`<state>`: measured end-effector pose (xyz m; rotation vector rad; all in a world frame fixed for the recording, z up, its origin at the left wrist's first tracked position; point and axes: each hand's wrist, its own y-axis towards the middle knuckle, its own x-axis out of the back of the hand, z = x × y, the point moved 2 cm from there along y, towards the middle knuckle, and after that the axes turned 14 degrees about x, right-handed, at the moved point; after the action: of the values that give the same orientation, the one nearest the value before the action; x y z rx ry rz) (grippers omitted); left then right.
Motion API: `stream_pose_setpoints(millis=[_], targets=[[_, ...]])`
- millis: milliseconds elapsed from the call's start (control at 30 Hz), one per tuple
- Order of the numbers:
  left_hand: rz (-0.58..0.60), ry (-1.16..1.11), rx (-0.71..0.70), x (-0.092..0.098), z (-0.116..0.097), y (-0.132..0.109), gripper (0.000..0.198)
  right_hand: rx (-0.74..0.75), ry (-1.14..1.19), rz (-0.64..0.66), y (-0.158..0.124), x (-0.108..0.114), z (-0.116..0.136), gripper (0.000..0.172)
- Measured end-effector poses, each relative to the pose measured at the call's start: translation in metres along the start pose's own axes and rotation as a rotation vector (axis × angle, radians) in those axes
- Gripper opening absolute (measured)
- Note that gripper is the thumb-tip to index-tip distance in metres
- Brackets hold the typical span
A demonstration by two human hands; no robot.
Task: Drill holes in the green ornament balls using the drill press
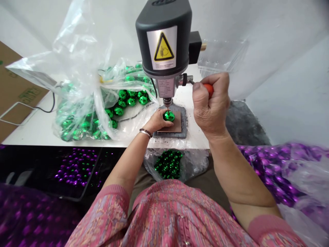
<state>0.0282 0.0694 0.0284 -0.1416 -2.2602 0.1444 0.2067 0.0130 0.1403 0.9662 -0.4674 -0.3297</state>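
Note:
A small bench drill [163, 44] with a black head and a yellow warning label stands over a grey base plate [183, 120]. My left hand [157, 121] cups a shiny green bauble [169, 116] on a brown pad [174, 127], directly under the drill bit [167, 105]. The bit's tip meets the top of the bauble. My right hand [210, 106] is closed around the orange-handled feed lever [208, 90] at the drill's right side.
A clear plastic bag [77, 85] of green baubles lies left of the drill on the white table [41, 132]. More green baubles sit in a bag [168, 164] below the table edge. Purple baubles lie at both sides, with cardboard [17, 85] at far left.

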Motion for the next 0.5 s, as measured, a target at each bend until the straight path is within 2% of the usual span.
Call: stream_pose_setpoints(millis=[233,500], targets=[[-0.023,-0.004,-0.001,-0.006,0.003,0.000,0.071,0.082,-0.053,-0.049,-0.007,0.001,-0.002,0.013],[-0.040,-0.028,-0.065,-0.010,0.011,0.004,0.068,0.194,-0.108,-0.069,-0.019,0.000,-0.006,0.010]])
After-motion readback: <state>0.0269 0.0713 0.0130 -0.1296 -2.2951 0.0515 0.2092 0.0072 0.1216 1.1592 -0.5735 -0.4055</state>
